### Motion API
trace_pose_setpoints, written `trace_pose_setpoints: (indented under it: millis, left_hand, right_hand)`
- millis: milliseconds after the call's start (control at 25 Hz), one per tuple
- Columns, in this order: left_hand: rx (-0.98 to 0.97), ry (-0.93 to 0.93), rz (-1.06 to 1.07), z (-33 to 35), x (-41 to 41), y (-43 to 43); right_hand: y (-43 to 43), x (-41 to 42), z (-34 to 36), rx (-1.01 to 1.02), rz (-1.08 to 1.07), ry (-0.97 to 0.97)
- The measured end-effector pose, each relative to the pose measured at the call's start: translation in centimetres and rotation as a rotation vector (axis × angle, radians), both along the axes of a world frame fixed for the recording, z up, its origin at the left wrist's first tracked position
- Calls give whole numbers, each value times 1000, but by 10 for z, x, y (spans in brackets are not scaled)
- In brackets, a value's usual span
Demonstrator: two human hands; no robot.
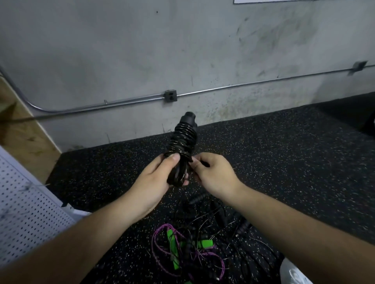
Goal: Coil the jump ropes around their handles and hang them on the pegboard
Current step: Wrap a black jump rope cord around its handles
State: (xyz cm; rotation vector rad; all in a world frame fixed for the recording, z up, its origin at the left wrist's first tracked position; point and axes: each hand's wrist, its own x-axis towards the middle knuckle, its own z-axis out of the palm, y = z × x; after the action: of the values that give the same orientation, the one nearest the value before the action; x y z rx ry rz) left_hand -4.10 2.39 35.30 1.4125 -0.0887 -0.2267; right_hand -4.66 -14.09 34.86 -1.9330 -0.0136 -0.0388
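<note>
Left hand (160,178) grips lower end of black jump rope (183,137), handles upright, cord coiled tight round them, thumb pressing lowest turns. Right hand (213,174) pinches cord just right of coil. Near, on speckled floor (284,152): tangle of ropes (203,239) (purple cord (160,249), green handles (172,243)). White pegboard (24,212) near left. Outlet box (170,95) on far wall.

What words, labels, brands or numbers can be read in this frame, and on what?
None can be read.
White sheet at the frame's top edge: cut off, no text shows.
Coiled black jump rope: no marking visible.
Green handles: too blurred to tell.
</note>
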Motion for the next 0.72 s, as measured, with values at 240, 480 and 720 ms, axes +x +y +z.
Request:
trace_pose_setpoints:
  millis: [240,480,720]
  left_hand:
    - [-252,74,28,19,1,6]
    - [-257,46,-45,17,-4,4]
    - [-348,76,-57,16,-11,-4]
  right_hand:
    - [14,-21,6,31,-112,-243]
    - [13,-27,9,207,-194,-360]
    - [7,-28,11,-35,-142,-573]
